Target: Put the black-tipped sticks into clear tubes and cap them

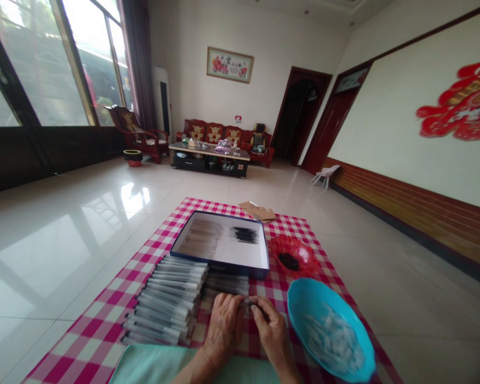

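Observation:
My left hand (223,326) and my right hand (271,329) meet low in the middle over a pink-and-white checked cloth (104,314). Their fingertips pinch a small dark slender item (249,303) between them; I cannot make out what it is. Left of my hands lies a stack of several clear-wrapped slim packets (170,298). Just beyond my fingers rests a bundle of thin dark sticks (226,283). A blue-rimmed shallow box (260,266) behind holds thin brush-like sticks with dark tips.
A turquoise bowl (300,298) with small white pieces sits at my right. A red glass dish (304,250) holds dark bits. Brown cardboard (259,211) lies at the cloth's far edge. A pale green cloth (152,365) covers my lap. Sofa and coffee table (210,157) stand far back.

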The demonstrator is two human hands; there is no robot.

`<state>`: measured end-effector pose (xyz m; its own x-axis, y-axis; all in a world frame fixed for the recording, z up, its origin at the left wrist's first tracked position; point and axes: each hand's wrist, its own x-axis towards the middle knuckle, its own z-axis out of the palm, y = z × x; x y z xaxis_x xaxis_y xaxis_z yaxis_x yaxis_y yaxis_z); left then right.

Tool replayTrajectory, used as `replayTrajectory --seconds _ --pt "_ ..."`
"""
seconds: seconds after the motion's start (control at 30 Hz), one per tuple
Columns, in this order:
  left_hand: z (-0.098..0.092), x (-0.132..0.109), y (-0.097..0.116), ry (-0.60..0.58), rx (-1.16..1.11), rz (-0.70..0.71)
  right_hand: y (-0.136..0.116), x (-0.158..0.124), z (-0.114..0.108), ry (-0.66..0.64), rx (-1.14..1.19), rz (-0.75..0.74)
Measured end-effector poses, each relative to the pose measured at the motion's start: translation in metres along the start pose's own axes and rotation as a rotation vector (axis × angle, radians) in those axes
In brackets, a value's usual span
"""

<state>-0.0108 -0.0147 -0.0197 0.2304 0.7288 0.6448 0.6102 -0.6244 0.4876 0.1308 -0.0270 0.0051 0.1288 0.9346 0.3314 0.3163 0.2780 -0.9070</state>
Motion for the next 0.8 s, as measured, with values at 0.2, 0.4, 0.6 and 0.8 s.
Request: replayTrajectory --seconds 0.2,0.4,0.6,0.8 --pt "-0.004 0.001 0.002 -0.034 -0.004 -0.009 0.004 -0.001 -0.001 -0.03 -0.018 0.026" --pt "-0.012 0.005 0.009 -0.092 0.025 0.002 0.006 0.0 -0.005 -0.068 -0.186 -0.065" --pt "-0.014 0.007 0.013 -0.106 0.037 0.025 0.006 -0.003 0.0 -0.005 -0.298 -0.127" --pt "-0.012 0.006 0.011 -0.095 0.045 0.025 0.0 -0.004 -0.003 -0.089 -0.22 -0.119"
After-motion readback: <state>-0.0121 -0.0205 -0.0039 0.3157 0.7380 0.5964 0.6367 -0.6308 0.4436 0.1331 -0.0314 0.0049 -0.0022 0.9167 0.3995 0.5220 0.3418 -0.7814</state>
